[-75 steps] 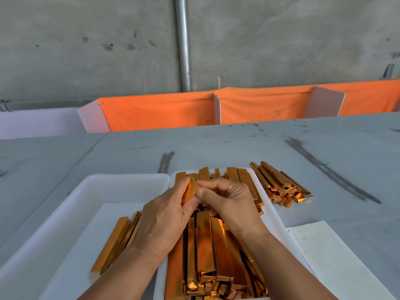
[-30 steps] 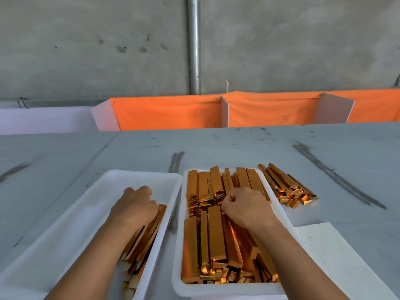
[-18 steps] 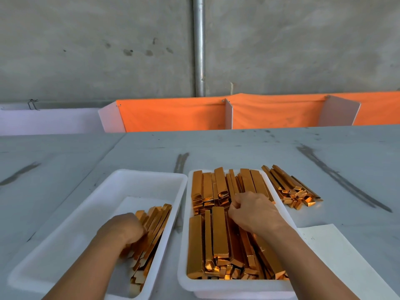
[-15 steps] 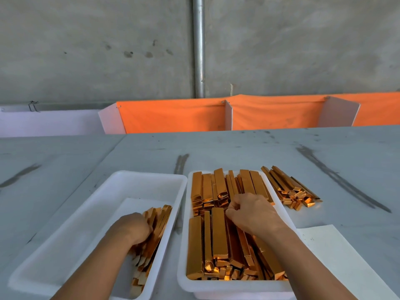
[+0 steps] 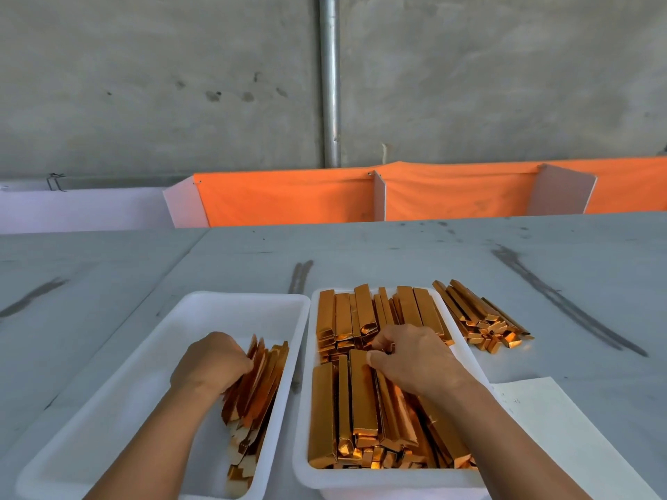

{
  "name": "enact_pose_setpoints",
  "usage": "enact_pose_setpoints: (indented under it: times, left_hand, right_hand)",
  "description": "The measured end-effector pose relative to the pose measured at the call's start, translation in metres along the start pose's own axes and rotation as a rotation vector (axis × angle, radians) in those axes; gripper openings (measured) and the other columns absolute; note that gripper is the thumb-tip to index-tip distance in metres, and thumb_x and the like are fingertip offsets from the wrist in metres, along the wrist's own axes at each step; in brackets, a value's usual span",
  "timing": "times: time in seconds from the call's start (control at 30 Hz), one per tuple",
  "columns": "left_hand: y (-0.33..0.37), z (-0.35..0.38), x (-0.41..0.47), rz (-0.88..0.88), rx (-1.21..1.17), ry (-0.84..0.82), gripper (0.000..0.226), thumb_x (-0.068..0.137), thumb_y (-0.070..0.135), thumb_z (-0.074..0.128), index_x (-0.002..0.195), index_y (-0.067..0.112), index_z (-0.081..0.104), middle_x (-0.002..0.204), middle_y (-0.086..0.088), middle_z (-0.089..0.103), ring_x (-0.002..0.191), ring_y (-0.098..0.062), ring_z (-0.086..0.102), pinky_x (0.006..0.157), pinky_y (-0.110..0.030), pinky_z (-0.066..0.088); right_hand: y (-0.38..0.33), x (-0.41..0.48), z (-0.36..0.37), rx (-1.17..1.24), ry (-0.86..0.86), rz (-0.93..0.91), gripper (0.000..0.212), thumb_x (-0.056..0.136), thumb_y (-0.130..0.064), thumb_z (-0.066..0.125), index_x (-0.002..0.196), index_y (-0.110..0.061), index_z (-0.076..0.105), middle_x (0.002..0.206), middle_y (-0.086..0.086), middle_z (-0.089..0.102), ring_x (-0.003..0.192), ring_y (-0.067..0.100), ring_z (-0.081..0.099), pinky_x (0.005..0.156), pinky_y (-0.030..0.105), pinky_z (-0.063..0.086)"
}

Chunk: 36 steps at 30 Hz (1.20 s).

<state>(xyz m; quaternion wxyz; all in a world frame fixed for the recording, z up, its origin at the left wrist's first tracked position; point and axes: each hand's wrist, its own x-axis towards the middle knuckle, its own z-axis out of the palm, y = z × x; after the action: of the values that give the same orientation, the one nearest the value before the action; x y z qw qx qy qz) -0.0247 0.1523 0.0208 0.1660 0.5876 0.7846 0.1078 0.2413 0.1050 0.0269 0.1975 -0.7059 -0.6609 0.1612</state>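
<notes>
Two white trays sit side by side on the grey counter [image 5: 397, 254], their long walls almost touching. The left tray [image 5: 245, 297] holds one bundle of flattened gold cartons [image 5: 263, 384], standing on edge against its right wall. The pieces are too closely packed to count. The left grip [image 5: 213, 362] is curled round the far part of this bundle, fingers wrapped over its top edges and knuckles up.

The right tray [image 5: 389, 483] is packed with gold boxes [image 5: 361, 402] in two rows, one far and one near. Their ends overlap in the middle, and the number in each row cannot be made out. The right grip [image 5: 415, 359] rests where the two rows meet. Its fingers are curled down between the boxes and its thumb presses on the far end of one near-row box, pinching it.

Just beyond the right tray's far right corner, one loose pile of gold boxes [image 5: 480, 319] lies fanned on the counter. One white paper sheet [image 5: 563, 427] lies near the same tray's right wall.

At the counter's far edge hangs an orange cloth [image 5: 288, 200], split by three white panels [image 5: 563, 193]. One metal pipe [image 5: 330, 84] runs up the concrete wall behind.
</notes>
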Motion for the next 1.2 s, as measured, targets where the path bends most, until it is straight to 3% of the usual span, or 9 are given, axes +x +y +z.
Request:
enact_pose_setpoints:
  times: [0.1,0.3,0.4,0.5,0.57,0.7,0.8,0.9,1.2]
  left_hand:
    - [0.002,-0.006,-0.007,0.050,-0.195,0.067,0.007,0.084,0.022,0.065,0.080,0.017,0.068,0.077,-0.001,0.069,0.073,-0.019,0.065,0.068,-0.031,0.054]
    - [0.036,-0.021,-0.041,0.409,-0.441,0.319,0.008,0.090,0.027,0.063,0.088,0.034,0.066,0.076,0.018,0.065,0.071,-0.001,0.061,0.058,-0.020,0.045]
    - [0.055,-0.017,-0.057,0.628,-0.381,0.409,0.009,0.089,0.026,0.065,0.095,0.033,0.068,0.079,0.017,0.064,0.070,-0.001,0.060,0.060,-0.022,0.050]
    - [0.068,-0.005,-0.066,0.865,-0.203,0.510,0.012,0.088,0.023,0.067,0.099,0.026,0.069,0.083,0.014,0.061,0.072,-0.003,0.057,0.062,-0.020,0.047]
    - [0.074,0.003,-0.067,0.925,-0.162,0.507,0.013,0.087,0.022,0.067,0.100,0.023,0.069,0.087,0.011,0.061,0.078,-0.006,0.057,0.065,-0.024,0.051]
    - [0.079,0.017,-0.062,0.886,-0.206,0.450,0.021,0.086,0.027,0.067,0.107,0.026,0.064,0.100,0.013,0.056,0.090,-0.004,0.056,0.075,-0.022,0.051]
    - [0.081,0.024,-0.055,0.797,-0.253,0.344,0.050,0.086,0.041,0.065,0.131,0.032,0.047,0.121,0.014,0.051,0.108,-0.004,0.051,0.090,-0.026,0.048]
    - [0.081,0.029,-0.051,0.780,-0.232,0.295,0.058,0.086,0.057,0.057,0.137,0.035,0.041,0.120,0.014,0.052,0.110,-0.007,0.049,0.091,-0.032,0.048]
    - [0.078,0.036,-0.048,0.766,-0.319,0.269,0.065,0.072,0.078,0.040,0.120,0.035,0.054,0.098,0.019,0.053,0.093,-0.003,0.050,0.077,-0.027,0.050]
  right_hand:
    - [-0.002,0.001,0.000,0.022,0.030,-0.010,0.013,0.094,-0.044,0.059,0.103,-0.035,0.063,0.091,-0.014,0.057,0.075,0.004,0.052,0.060,0.016,0.040]
    - [-0.011,0.004,-0.009,0.279,0.083,-0.079,0.014,0.096,-0.041,0.054,0.084,-0.040,0.061,0.083,-0.020,0.064,0.072,0.001,0.061,0.057,0.010,0.041]
    - [-0.020,0.001,-0.016,0.638,0.057,-0.081,0.028,0.092,-0.057,0.054,0.075,-0.036,0.064,0.063,-0.015,0.065,0.054,-0.001,0.059,0.053,0.015,0.042]
    - [-0.028,0.000,-0.021,0.943,-0.015,-0.070,0.040,0.089,-0.065,0.055,0.088,-0.027,0.068,0.074,0.004,0.072,0.056,0.011,0.057,0.049,0.019,0.044]
    - [-0.028,0.002,-0.022,1.077,-0.017,-0.049,0.037,0.092,-0.055,0.059,0.098,-0.019,0.068,0.079,0.010,0.072,0.057,0.016,0.055,0.046,0.021,0.043]
    - [-0.019,0.006,-0.015,1.168,-0.006,-0.047,0.023,0.097,-0.032,0.061,0.097,-0.010,0.068,0.062,0.004,0.063,0.049,0.014,0.048,0.046,0.023,0.041]
    - [-0.013,0.006,-0.007,1.175,0.028,-0.072,0.013,0.098,-0.023,0.060,0.103,-0.016,0.070,0.058,0.004,0.059,0.045,0.012,0.047,0.046,0.023,0.041]
    - [-0.011,0.007,-0.003,1.156,0.045,-0.096,0.015,0.097,-0.017,0.060,0.109,-0.019,0.068,0.056,0.003,0.059,0.048,0.012,0.051,0.045,0.022,0.042]
    - [-0.006,0.009,-0.002,1.201,0.004,-0.143,0.032,0.103,-0.040,0.045,0.102,-0.028,0.074,0.057,0.007,0.059,0.045,0.014,0.046,0.048,0.024,0.042]
